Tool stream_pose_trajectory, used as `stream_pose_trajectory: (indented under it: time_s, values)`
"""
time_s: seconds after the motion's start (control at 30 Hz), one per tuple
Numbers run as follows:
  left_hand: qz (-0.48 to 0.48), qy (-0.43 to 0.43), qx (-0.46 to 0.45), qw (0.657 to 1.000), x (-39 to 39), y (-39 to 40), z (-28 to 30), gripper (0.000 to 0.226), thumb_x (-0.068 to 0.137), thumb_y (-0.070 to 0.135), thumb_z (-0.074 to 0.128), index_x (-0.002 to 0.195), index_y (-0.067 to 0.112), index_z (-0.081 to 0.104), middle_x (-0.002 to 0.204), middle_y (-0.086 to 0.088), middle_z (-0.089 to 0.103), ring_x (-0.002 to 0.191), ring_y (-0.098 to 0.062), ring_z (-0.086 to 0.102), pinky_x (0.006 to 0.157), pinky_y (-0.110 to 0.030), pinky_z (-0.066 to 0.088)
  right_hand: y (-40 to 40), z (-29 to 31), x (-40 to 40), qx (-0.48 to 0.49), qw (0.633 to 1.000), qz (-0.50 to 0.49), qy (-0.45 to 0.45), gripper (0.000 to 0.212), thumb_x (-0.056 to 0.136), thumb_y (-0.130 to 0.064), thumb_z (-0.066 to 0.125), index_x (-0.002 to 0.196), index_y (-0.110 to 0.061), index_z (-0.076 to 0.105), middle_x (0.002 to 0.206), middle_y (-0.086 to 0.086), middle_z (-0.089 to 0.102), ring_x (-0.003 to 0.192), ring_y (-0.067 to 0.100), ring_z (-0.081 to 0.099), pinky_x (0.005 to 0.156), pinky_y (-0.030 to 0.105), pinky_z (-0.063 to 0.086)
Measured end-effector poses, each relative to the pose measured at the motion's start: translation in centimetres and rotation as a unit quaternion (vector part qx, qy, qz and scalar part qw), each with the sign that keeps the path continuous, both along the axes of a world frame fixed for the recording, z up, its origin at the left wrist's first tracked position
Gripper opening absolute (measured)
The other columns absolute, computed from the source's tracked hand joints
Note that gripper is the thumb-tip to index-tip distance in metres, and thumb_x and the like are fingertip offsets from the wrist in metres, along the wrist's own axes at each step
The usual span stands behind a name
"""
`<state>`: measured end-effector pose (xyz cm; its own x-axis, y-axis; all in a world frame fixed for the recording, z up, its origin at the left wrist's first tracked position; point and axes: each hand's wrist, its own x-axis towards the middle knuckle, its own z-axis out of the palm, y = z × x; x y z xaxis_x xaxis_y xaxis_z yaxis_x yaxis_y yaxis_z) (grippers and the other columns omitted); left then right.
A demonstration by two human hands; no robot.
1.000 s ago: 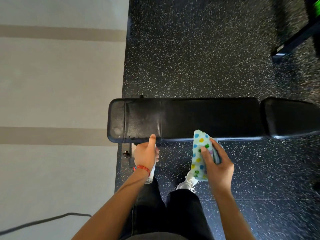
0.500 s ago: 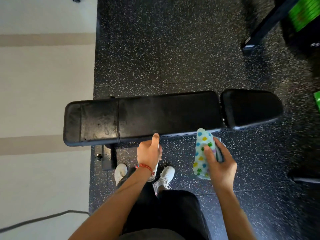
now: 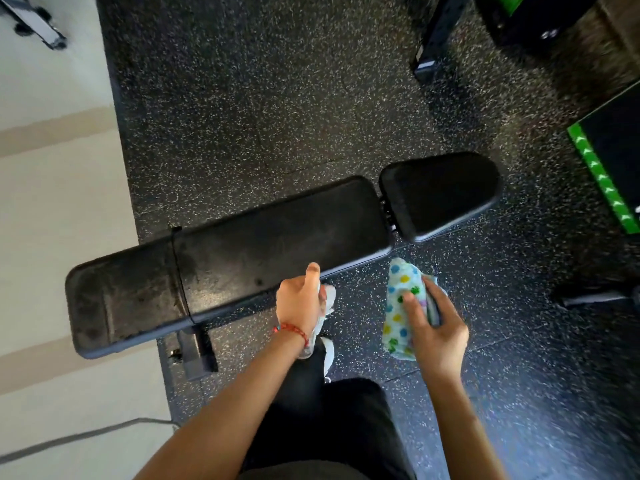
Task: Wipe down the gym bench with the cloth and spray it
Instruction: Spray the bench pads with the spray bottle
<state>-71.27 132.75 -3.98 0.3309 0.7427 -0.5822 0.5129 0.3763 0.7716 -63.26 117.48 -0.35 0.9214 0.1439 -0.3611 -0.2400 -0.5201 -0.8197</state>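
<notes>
A black padded gym bench [image 3: 242,247] lies across the speckled rubber floor, its long pad on the left and a shorter separate pad [image 3: 440,194] on the right. My left hand [image 3: 301,303] is closed around a small clear spray bottle [image 3: 313,341], thumb on top, right at the near edge of the long pad. My right hand [image 3: 433,327] holds a folded light-blue cloth with coloured paw prints [image 3: 401,306], just in front of the gap between the two pads and not touching the bench.
Pale tiled floor [image 3: 59,188] runs along the left with a grey cable [image 3: 86,436] on it. A black frame foot [image 3: 436,36] and a green-edged black box [image 3: 609,161] sit at the right. My legs and white shoes are below the bench's metal base [image 3: 194,351].
The view has swung right and tilted, so the bench now slants across the frame and its right pad shows fully. Both hands keep their hold, staying at the near edge of the bench.
</notes>
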Motion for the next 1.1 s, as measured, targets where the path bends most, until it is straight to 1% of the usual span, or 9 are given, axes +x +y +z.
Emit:
stream_pose_trajectory:
  time_s: [0.07, 0.13, 0.2, 0.33, 0.47, 0.67, 0.77, 0.87, 1.1]
  values:
    - [-0.019, -0.004, -0.006, 1.0, 1.5, 0.1, -0.2, 0.058, 0.07, 0.058, 0.041, 0.036, 0.012, 0.051, 0.039, -0.008, 0.049, 0.04, -0.021, 0.048, 0.063, -0.04, 0.047, 0.0, -0.1, 0.7, 0.0, 1.0, -0.018, 0.003, 0.034, 0.078, -0.029, 0.07, 0.112, -0.029, 0.064, 0.092, -0.02, 0.065, 0.079, -0.009, 0.062, 0.075, 0.025, 0.054]
    - [-0.034, -0.001, -0.016, 0.999, 3.1, 0.2, -0.3, 0.058, 0.069, 0.059, 0.041, 0.035, 0.013, 0.05, 0.037, -0.006, 0.048, 0.04, -0.021, 0.047, 0.061, -0.038, 0.046, 0.0, -0.2, 1.8, 0.0, 1.0, -0.031, -0.002, 0.035, 0.078, -0.028, 0.07, 0.113, -0.025, 0.065, 0.09, -0.025, 0.062, 0.076, -0.015, 0.06, 0.071, 0.016, 0.052]
    - [-0.057, -0.001, -0.015, 0.998, 5.0, 0.4, 0.0, 0.058, 0.081, 0.05, 0.045, 0.037, 0.011, 0.049, 0.034, -0.001, 0.045, 0.036, -0.017, 0.045, 0.052, -0.029, 0.042, 0.2, -0.1, 3.1, 0.003, 0.999, -0.048, -0.003, 0.035, 0.079, -0.025, 0.071, 0.114, -0.023, 0.065, 0.089, -0.027, 0.06, 0.074, -0.02, 0.058, 0.062, 0.006, 0.048]
    - [-0.104, -0.011, -0.005, 0.995, 9.5, 0.9, 0.6, 0.056, 0.093, 0.032, 0.047, 0.046, 0.003, 0.05, 0.034, 0.003, 0.045, 0.031, -0.009, 0.043, 0.039, -0.017, 0.036, 0.6, 0.3, 5.9, -0.007, 0.996, -0.084, -0.011, 0.034, 0.08, -0.027, 0.07, 0.113, -0.025, 0.064, 0.092, -0.014, 0.066, 0.073, -0.02, 0.057, 0.06, 0.004, 0.048]
    - [-0.162, -0.026, 0.005, 0.986, 13.8, 1.1, 0.9, 0.059, 0.091, 0.038, 0.047, 0.038, 0.011, 0.047, 0.034, 0.002, 0.045, 0.034, -0.014, 0.046, 0.046, -0.021, 0.038, 1.2, 0.9, 8.5, 0.005, 0.991, -0.133, -0.015, 0.034, 0.078, -0.03, 0.07, 0.112, -0.029, 0.065, 0.096, -0.01, 0.067, 0.077, -0.012, 0.061, 0.073, 0.021, 0.054]
    - [-0.241, -0.026, -0.008, 0.97, 18.7, 0.9, 1.1, 0.054, 0.079, 0.044, 0.042, 0.033, 0.015, 0.045, 0.036, -0.005, 0.045, 0.036, -0.02, 0.046, 0.047, -0.025, 0.038, 1.0, 1.2, 11.1, 0.022, 0.978, -0.208, -0.014, 0.033, 0.076, -0.031, 0.073, 0.109, -0.031, 0.066, 0.095, -0.015, 0.068, 0.081, 0.0, 0.065, 0.076, 0.03, 0.056]
    - [-0.27, -0.017, -0.002, 0.963, 20.4, 0.5, 0.7, 0.053, 0.075, 0.043, 0.04, 0.031, 0.015, 0.046, 0.034, -0.003, 0.045, 0.035, -0.019, 0.046, 0.049, -0.026, 0.039, 0.4, 1.0, 11.8, 0.017, 0.971, -0.237, -0.019, 0.032, 0.077, -0.028, 0.073, 0.108, -0.032, 0.066, 0.092, -0.02, 0.066, 0.077, -0.011, 0.061, 0.077, 0.029, 0.054]
    - [-0.294, -0.007, 0.013, 0.956, 21.9, 0.0, 0.3, 0.057, 0.078, 0.047, 0.039, 0.031, 0.015, 0.048, 0.034, -0.003, 0.047, 0.036, -0.018, 0.049, 0.051, -0.029, 0.043, -0.5, 0.9, 12.6, 0.014, 0.966, -0.257, -0.021, 0.032, 0.077, -0.029, 0.072, 0.108, -0.032, 0.066, 0.097, -0.015, 0.067, 0.082, -0.009, 0.061, 0.081, 0.027, 0.051]
    - [-0.296, 0.032, 0.051, 0.953, 25.3, -1.5, 0.1, 0.066, 0.091, 0.049, 0.042, 0.035, 0.014, 0.049, 0.036, -0.003, 0.051, 0.042, -0.02, 0.054, 0.058, -0.03, 0.046, -3.5, 0.7, 14.7, 0.033, 0.955, -0.293, -0.021, 0.03, 0.078, -0.026, 0.072, 0.107, -0.031, 0.065, 0.094, -0.016, 0.067, 0.076, -0.013, 0.06, 0.07, 0.011, 0.05]
